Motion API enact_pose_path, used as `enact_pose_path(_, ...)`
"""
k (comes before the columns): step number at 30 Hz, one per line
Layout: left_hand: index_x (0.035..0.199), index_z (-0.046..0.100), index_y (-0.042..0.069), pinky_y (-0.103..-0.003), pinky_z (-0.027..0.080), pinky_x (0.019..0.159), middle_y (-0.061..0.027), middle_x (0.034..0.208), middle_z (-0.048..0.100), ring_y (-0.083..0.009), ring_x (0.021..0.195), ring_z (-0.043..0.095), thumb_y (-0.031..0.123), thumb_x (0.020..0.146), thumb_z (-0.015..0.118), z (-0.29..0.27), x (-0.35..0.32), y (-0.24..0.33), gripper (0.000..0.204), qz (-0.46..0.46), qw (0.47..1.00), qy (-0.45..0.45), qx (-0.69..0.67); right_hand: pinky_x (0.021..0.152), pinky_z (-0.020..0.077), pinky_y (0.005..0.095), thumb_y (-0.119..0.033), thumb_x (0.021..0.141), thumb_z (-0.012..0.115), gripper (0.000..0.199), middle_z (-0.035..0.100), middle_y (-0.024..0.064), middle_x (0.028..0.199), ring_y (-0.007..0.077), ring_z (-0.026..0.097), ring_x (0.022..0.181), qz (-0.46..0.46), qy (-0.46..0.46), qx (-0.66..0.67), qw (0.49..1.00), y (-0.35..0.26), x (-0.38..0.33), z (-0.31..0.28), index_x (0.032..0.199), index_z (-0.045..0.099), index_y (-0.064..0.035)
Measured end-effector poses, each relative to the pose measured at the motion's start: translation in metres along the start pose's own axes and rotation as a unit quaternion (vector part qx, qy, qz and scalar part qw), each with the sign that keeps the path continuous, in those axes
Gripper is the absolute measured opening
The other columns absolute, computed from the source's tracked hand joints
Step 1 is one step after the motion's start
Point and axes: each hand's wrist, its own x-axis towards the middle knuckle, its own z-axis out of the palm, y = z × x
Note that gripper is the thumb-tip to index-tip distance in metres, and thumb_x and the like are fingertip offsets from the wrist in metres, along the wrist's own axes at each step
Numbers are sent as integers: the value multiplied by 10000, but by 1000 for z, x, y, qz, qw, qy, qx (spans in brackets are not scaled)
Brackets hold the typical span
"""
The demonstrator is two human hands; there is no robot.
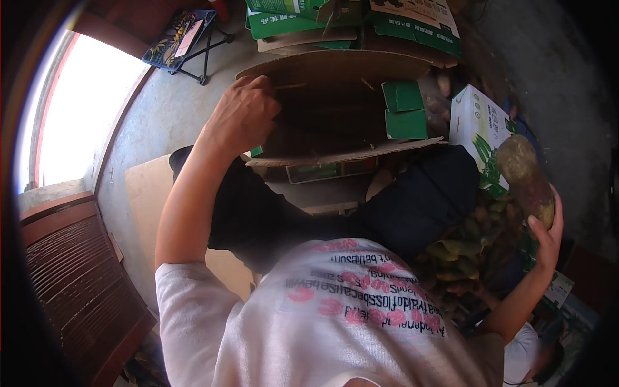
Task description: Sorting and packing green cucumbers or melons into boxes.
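Here the right hand grip wraps a mango; left hand clasps a cardboard box edge

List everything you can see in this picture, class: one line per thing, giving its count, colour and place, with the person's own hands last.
Open cardboard box: one, brown with green inner flaps, centre top.
Stacked cartons: several, green and white, top edge.
Printed carton: one, white and green, right.
Mango pile: many, yellow-green, lower right.
Folding stool: one, blue seat, black legs, top left.
Wooden panel: one, reddish brown, lower left.
Left hand: on the box's edge.
Right hand: grip on one purplish-green mango, raised at right.
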Motion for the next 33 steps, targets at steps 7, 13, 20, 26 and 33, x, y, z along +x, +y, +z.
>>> enact_pose_path(7,1116,718,59,-396,506,975,-130,1394,505,-281,1188,571,46,856,618,16,-30,-11,279,-70,988,136,-35,923,487,340,-200,763,773,705,673,143,1128,224,651,1028,-144,-273,-167,937,-115,107,173,1379,490,-11)
enact_pose_path(13,1188,674,11,-409,509,987,-146,1581,311,-300,1207,573,28,867,582,12,-26,-13,334,-84,985,125,-82,933,509,481,-429,803,725,699,671,262,1151,443,645,1075,-182,-403,-434,785,-114,163,341,1316,497,-12)
enact_pose_path(20,1167,688,21,-399,529,957,-136,1500,427,-282,1132,618,-4,838,585,21,-28,-21,346,-80,979,167,-86,1057,458,456,-499,826,726,867,596,256,1322,408,573,1232,-102,-550,-412,719,-17,200,478,1483,384,-47)
enact_pose_path(26,1168,688,30,-402,539,932,-115,1416,480,-278,1107,627,-33,800,600,24,-15,-21,384,-65,978,171,-102,1175,343,398,-326,859,730,883,391,223,1544,349,400,1421,-214,-595,-409,658,-14,215,460,1571,264,-87)
enact_pose_path(33,1309,602,92,-424,547,915,-94,1380,491,-320,1146,615,-47,789,676,32,-16,-23,544,-73,985,142,-69,1031,486,348,-94,980,592,431,626,128,1304,226,614,1191,-268,-446,2,854,-130,189,278,1399,521,-25)
